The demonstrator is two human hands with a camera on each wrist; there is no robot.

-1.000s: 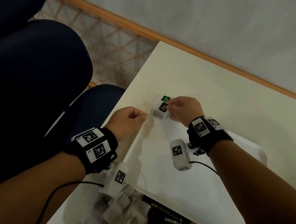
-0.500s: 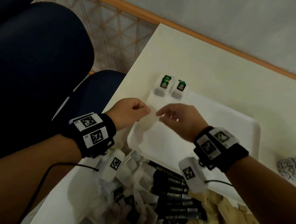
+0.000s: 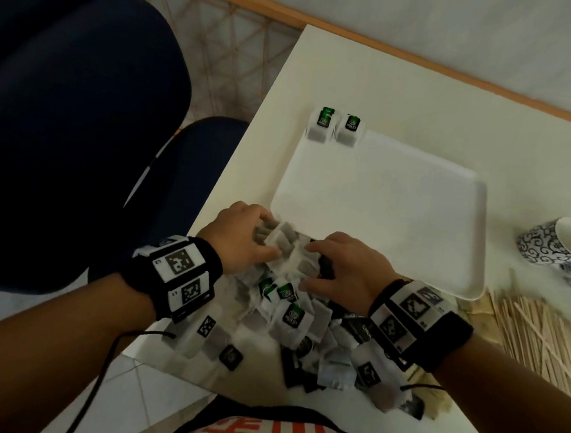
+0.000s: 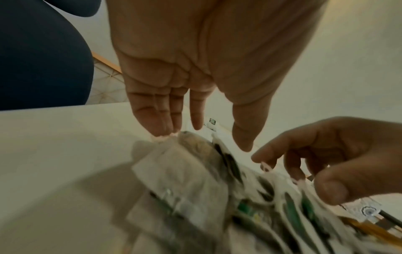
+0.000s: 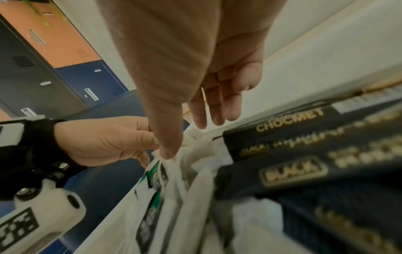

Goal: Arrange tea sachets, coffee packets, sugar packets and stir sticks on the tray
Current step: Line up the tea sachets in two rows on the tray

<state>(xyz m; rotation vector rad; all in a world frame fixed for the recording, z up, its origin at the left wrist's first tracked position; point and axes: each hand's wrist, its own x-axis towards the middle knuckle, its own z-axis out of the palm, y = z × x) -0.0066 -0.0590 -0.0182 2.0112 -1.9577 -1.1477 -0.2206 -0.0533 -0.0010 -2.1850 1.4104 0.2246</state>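
Observation:
The white tray (image 3: 379,206) lies on the table, with two green-labelled tea sachets (image 3: 334,126) side by side at its far left corner. A loose pile of tea sachets (image 3: 284,311) (image 4: 185,180) (image 5: 156,197) sits at the tray's near edge, mixed with black coffee packets (image 3: 357,326) (image 5: 304,154). My left hand (image 3: 242,240) (image 4: 204,139) reaches into the pile's far end, straight fingertips touching a sachet. My right hand (image 3: 338,264) (image 5: 189,139) rests on the pile beside it, its thumb tip on a sachet and nothing gripped.
Wooden stir sticks (image 3: 539,335) lie heaped at the right, near the tray's front corner. A black-and-white patterned mug (image 3: 552,245) lies on its side beyond them. A dark blue chair (image 3: 81,117) stands left of the table (image 3: 354,79).
The right hand let go of a tea sachet at the tray's far left corner. Both hands then drew back to the sachet pile at the near edge.

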